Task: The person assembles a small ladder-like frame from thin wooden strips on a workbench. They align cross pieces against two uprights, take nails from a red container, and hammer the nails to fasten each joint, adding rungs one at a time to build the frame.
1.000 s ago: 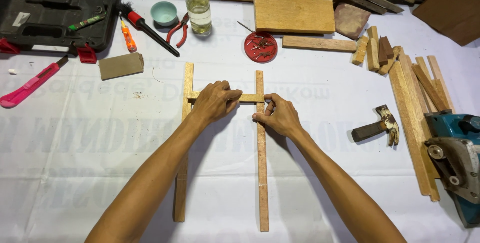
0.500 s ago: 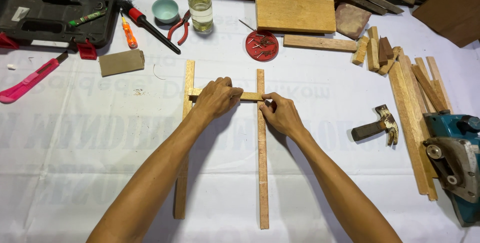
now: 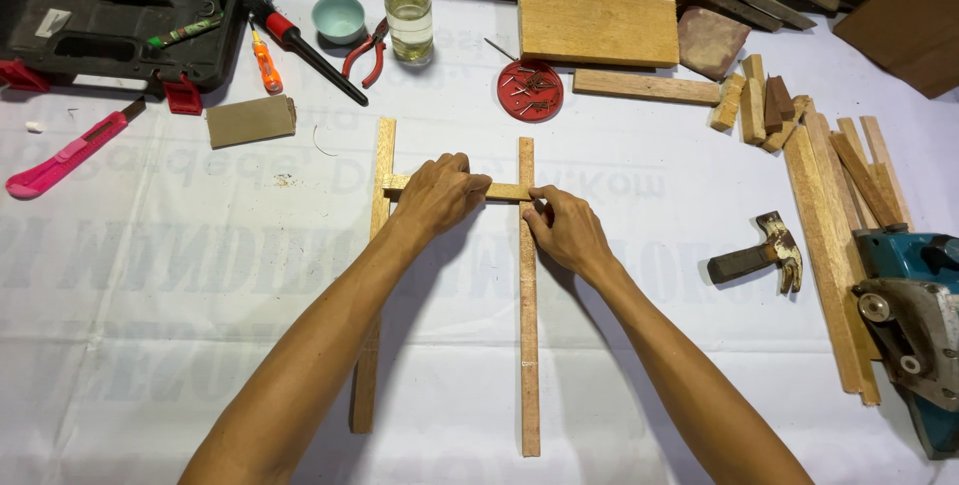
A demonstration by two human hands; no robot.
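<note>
Two long wooden strips lie parallel on the white sheet, the left strip [image 3: 381,160] and the right strip [image 3: 527,345]. A short crosspiece [image 3: 503,190] spans them near their far ends. My left hand [image 3: 437,193] presses down on the crosspiece, fingers curled over it. At the joint with the right strip, my right hand [image 3: 564,228] pinches the crosspiece's right end with thumb and fingertips.
A hammer [image 3: 759,253] lies to the right, beside a pile of wood strips [image 3: 834,205] and a teal power tool [image 3: 914,315]. At the back are a red lid of nails [image 3: 529,89], a bottle [image 3: 409,7], pliers [image 3: 368,48], a wood block [image 3: 597,25], a black case [image 3: 115,7] and a pink knife [image 3: 60,155].
None of the strips has shifted; my right hand has slid slightly down and right along the joint, my left hand stays on the crosspiece.
</note>
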